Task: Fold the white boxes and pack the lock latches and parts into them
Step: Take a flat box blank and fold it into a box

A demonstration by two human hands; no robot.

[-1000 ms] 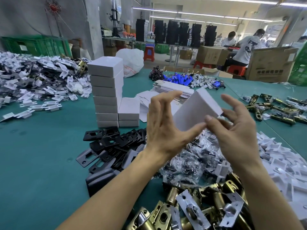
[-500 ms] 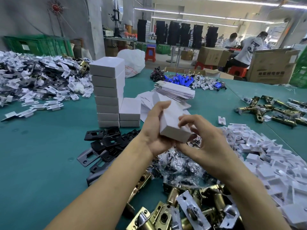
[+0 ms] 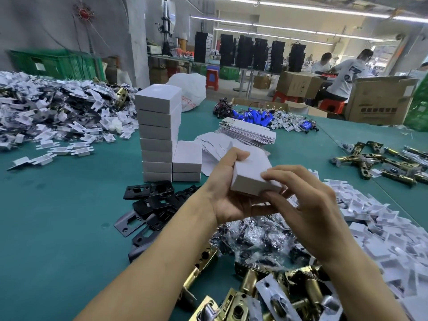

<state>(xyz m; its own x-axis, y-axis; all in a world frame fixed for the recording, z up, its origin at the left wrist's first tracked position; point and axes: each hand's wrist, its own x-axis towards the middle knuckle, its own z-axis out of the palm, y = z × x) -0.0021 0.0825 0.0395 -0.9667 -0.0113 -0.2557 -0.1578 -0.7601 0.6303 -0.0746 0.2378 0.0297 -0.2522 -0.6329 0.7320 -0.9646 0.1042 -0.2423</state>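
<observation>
Gripping a white box (image 3: 251,180) in curled fingers (image 3: 286,173) of left hand (image 3: 228,201) and right hand (image 3: 311,213) above the tabletop (image 3: 58,216).

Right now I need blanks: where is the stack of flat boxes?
Head view, centre: the stack of flat boxes lies right of the tower of folded boxes, nearer than the blue parts.

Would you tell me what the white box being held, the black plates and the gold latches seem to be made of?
White box: thin matte card, judging by crisp folds. Black plates: probably stamped metal, matte black coating, punched holes. Gold latches: metal with shiny brass-like finish, bright glints.
</observation>
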